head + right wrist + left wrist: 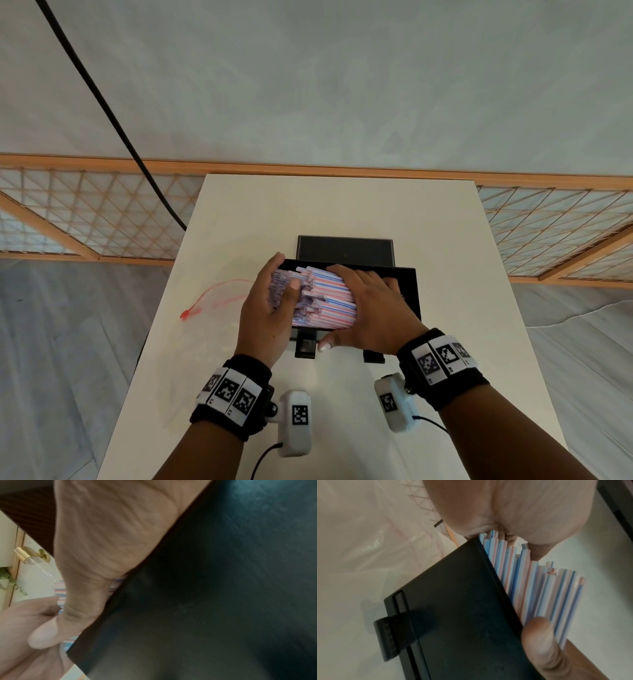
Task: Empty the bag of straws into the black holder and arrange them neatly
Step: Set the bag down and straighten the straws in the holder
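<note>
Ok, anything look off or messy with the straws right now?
Yes. The straws sit in the holder with ragged ends, some sticking out further than others, clearest in the left wrist view. Left hand presses those ends; right hand lies flat on top. The bag lies left of the holder.

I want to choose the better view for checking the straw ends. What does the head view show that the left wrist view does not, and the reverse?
Only the head view shows the right hand lying on the straws, and the whole table. Only the left wrist view shows the uneven straw ends close up, and the clip on the black holder. Both show the left hand, straws and holder.
</note>
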Demonstrator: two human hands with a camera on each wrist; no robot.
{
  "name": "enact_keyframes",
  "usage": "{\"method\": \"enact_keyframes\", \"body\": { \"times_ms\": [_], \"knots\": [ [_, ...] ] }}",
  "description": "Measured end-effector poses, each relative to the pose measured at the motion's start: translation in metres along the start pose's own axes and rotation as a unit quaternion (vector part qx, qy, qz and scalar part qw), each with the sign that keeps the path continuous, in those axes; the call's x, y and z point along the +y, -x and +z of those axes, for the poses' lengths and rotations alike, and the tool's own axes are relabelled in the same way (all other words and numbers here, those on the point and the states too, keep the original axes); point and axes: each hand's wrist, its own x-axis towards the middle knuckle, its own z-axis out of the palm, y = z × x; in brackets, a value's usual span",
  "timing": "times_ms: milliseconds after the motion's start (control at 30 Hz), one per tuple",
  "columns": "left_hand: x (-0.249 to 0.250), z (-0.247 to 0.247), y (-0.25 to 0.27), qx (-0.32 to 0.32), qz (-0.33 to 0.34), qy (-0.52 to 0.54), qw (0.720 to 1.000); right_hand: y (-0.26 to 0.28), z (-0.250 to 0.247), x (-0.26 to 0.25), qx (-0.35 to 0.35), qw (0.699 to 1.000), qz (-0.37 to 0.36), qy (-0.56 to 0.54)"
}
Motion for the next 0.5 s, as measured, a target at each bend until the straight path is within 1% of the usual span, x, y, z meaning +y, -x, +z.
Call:
{"method": "enact_keyframes", "body": {
  "times_ms": [133, 267, 433, 500],
  "knots": [
    [0.002, 0.0, 0.0, -0.003, 0.0, -0.017, 1.0, -0.002, -0.007, -0.001, -0.028, 0.999, 0.004, -0.017],
    [0.0, 0.0, -0.002, 0.004, 0.008, -0.043, 0.999, -0.007, -0.018, -0.004, -0.083, 0.996, 0.005, -0.013],
    [0.003, 0.001, -0.004, -0.003, -0.002, -0.046, 0.999, -0.013, -0.022, -0.007, -0.088, 0.996, 0.009, -0.011],
    [0.002, 0.001, -0.004, -0.003, 0.005, -0.049, 0.999, -0.012, -0.02, -0.007, -0.086, 0.996, 0.009, -0.009]
  ]
}}
